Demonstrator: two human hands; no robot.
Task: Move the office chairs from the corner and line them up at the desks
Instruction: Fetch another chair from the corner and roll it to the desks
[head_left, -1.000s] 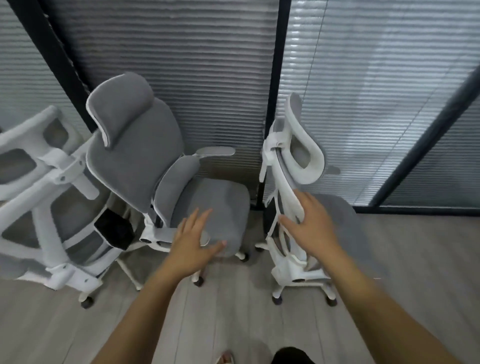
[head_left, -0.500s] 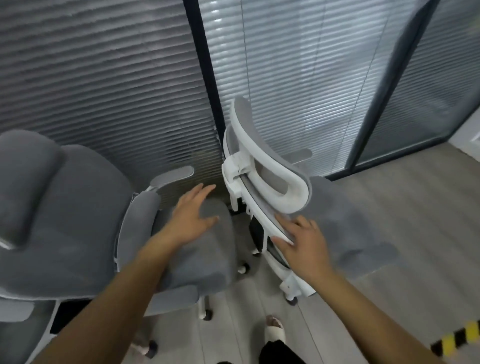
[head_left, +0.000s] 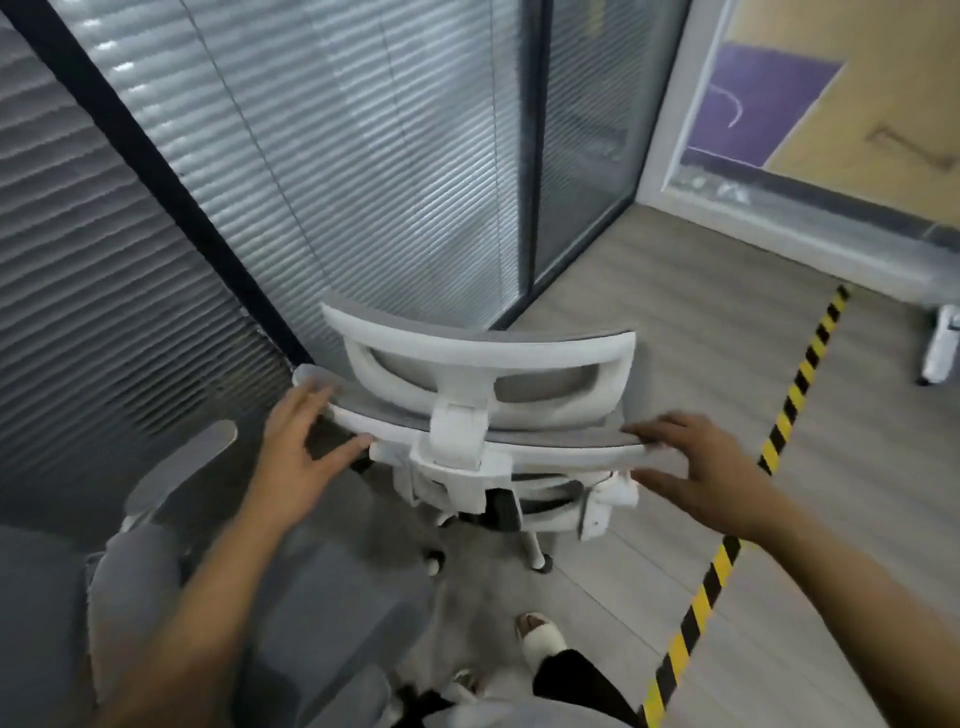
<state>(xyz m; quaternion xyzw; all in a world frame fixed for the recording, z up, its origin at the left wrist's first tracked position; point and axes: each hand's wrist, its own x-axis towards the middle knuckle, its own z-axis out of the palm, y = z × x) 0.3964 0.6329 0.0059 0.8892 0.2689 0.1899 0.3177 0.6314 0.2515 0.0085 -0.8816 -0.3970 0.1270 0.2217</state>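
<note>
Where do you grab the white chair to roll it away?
Grip the backrest's top rim at both ends, from behind. The white chair turns its back to the person, that rim is a thin bar that is easy to wrap, and the headrest mount fills the middle.

Soft, even daylight with glare on the blinds (head_left: 322, 171); motion blur throughout, and straight lines bend near the edges.

Bare left forearm (head_left: 208, 597), bare right forearm (head_left: 841, 566), black trouser leg (head_left: 576, 675) — white slipper-like shoe (head_left: 543, 638).
</note>
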